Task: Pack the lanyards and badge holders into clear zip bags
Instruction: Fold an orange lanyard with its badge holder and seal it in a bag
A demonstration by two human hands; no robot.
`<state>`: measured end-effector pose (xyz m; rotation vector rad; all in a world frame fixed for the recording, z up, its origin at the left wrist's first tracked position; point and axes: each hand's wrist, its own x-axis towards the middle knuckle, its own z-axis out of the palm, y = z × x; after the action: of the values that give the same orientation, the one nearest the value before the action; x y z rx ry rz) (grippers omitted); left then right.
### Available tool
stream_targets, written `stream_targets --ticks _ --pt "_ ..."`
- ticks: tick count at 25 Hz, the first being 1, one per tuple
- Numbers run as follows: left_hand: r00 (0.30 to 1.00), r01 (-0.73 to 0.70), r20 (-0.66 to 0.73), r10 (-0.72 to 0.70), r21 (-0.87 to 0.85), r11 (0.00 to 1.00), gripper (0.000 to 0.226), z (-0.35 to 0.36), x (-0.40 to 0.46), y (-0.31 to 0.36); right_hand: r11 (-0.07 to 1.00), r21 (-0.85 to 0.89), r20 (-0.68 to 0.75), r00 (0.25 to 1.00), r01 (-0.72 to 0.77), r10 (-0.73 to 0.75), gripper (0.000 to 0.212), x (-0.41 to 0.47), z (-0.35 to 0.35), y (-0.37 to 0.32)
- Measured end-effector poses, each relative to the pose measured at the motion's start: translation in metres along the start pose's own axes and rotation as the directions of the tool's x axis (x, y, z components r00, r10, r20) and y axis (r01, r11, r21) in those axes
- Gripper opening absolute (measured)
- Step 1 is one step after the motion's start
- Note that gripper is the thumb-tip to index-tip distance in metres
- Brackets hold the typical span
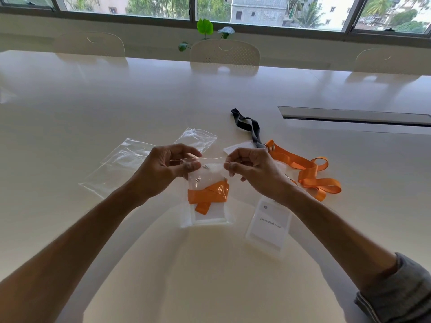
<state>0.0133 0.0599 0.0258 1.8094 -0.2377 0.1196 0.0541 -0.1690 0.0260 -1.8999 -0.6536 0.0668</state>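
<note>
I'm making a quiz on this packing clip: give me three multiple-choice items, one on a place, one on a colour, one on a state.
1. Where does the name badge lie?
A. inside the held bag
B. on the table, under the right forearm
C. on a chair

2. What colour is the lanyard in the held bag?
A. orange
B. green
C. white

3. How are the hands on that bag?
A. both flat on the table
B. only the left touches it
C. both pinch its top edge

Key: 1 B, the badge rests on the table. 2 A, orange shows through the plastic. 3 C, left hand and right hand pinch the top corners.
</note>
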Motion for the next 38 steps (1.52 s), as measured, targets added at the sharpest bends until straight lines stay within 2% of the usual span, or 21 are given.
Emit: stream_targets --ticks 3,7,11,15,20,24,28,38 --pt "0.994 0.108 -0.023 -0.109 -0.071 0.992 0.019 -0.008 0.002 -0.001 0.999 0.024 -0.062 0.998 -0.027 0.028 0.013 0.003 -0.001 0.003" --pt "0.959 0.281 0.002 -0.284 -0.146 0.949 0.018 -0.015 0.003 -0.003 0.999 0.039 -0.064 0.997 -0.031 0.034 0.010 0.003 -0.002 0.004" --pt "0.930 0.364 0.033 -0.367 -0.237 0.901 0.012 -0.019 0.005 -0.002 0.999 0.035 -0.077 0.996 -0.038 0.041 0.010 0.004 -0.006 0.005" --pt "0.934 0.349 0.015 -0.356 -0.245 0.905 0.011 -0.018 0.004 -0.001 0.998 0.041 -0.078 0.995 -0.052 0.055 0.009 0.004 -0.007 0.008" --pt "0.952 0.282 -0.086 -0.295 -0.141 0.949 0.011 -0.015 0.002 0.000 0.998 0.040 -0.076 0.996 -0.039 0.041 0.007 0.005 -0.006 0.009" --pt "0.953 0.242 -0.149 -0.265 -0.155 0.958 0.009 -0.010 0.001 0.002 0.999 0.033 -0.073 0.997 -0.030 0.032 0.003 0.004 -0.005 0.010" --pt "0.953 0.237 -0.153 -0.262 -0.162 0.958 0.008 -0.007 0.000 0.006 1.000 0.024 -0.074 0.997 -0.018 0.020 0.003 0.004 -0.005 0.010" --pt "0.975 0.123 -0.182 -0.128 -0.040 0.992 0.008 -0.001 -0.001 0.003 0.999 0.031 -0.060 0.998 0.006 -0.004 0.004 0.003 -0.003 0.008"
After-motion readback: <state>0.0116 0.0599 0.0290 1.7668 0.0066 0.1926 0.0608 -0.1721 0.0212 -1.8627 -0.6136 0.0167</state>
